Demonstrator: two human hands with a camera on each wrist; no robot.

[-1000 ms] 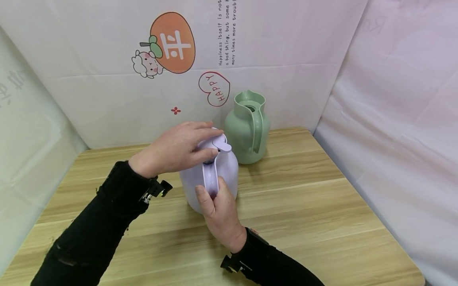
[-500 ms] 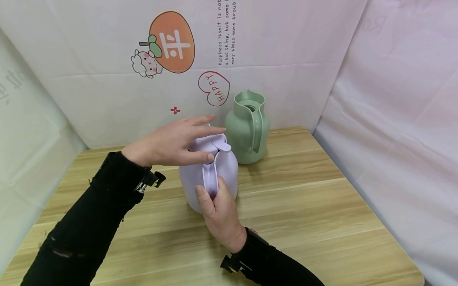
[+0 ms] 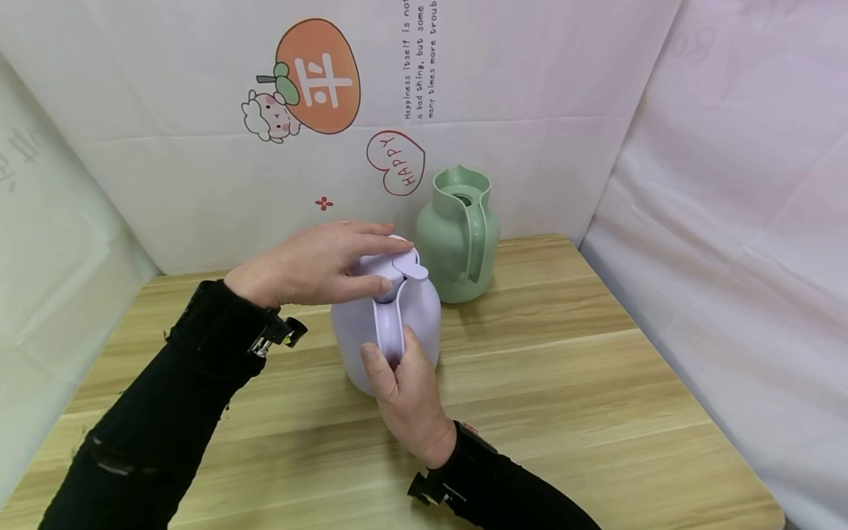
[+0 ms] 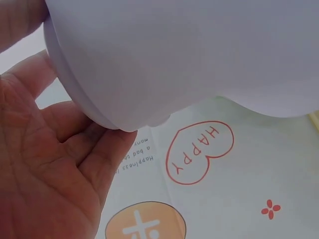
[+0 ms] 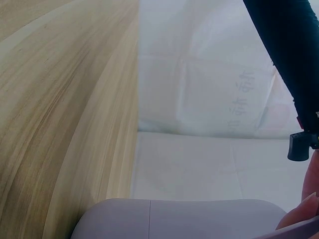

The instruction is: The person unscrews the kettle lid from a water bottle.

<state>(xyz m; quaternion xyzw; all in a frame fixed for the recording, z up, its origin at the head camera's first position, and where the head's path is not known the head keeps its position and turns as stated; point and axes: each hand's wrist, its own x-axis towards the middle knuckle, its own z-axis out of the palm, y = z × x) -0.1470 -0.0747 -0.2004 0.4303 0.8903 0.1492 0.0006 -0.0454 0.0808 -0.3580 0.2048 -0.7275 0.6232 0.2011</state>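
Note:
A lilac jug [image 3: 420,316] stands on the wooden table [image 3: 563,368] in the head view. My left hand [image 3: 324,263] lies over its lid [image 3: 404,265], fingers across the top and thumb against the near side, holding it. The left wrist view shows the lid's rim [image 4: 174,55] against those fingers [image 4: 99,154]. My right hand [image 3: 407,397] grips the jug's handle [image 3: 389,327] from the near side, thumb on the left. In the right wrist view I see only the jug's lilac body [image 5: 189,219] and a fingertip [image 5: 304,209].
A green jug [image 3: 457,235] with no lid stands just behind and to the right of the lilac one, near the back wall. White printed sheets close the table in at the back and both sides. My black left sleeve [image 5: 289,50] crosses the right wrist view.
Half a second ago my left fingers were lifted straight off the lid. Now they are back down around it. The right hand and both jugs have not moved.

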